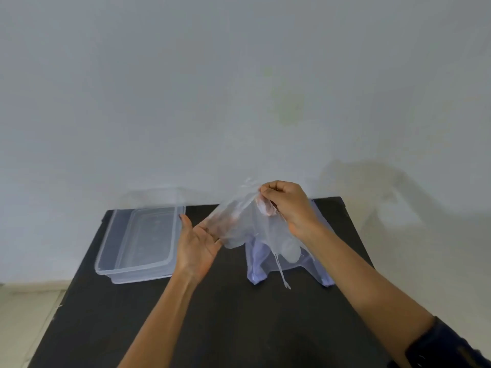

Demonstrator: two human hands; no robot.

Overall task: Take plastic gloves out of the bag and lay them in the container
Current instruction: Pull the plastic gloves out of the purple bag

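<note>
A thin clear plastic glove [247, 224] hangs in the air over the middle of the black table [212, 314]. My right hand [289, 208] pinches its upper edge. My left hand [198, 243] is palm up under the glove's lower left part, fingers spread and touching the film. Beneath the glove, the pale bluish plastic bag [256, 264] lies flat on the table, partly hidden by the glove and my right forearm. The clear rectangular container [138, 240] stands open at the table's back left, just left of my left hand; whether anything lies inside cannot be told.
A plain grey-white wall rises right behind the table's back edge. The table's left edge drops to a light tiled floor [26, 314]. A dark sleeve [451, 349] covers my right upper arm at the lower right corner.
</note>
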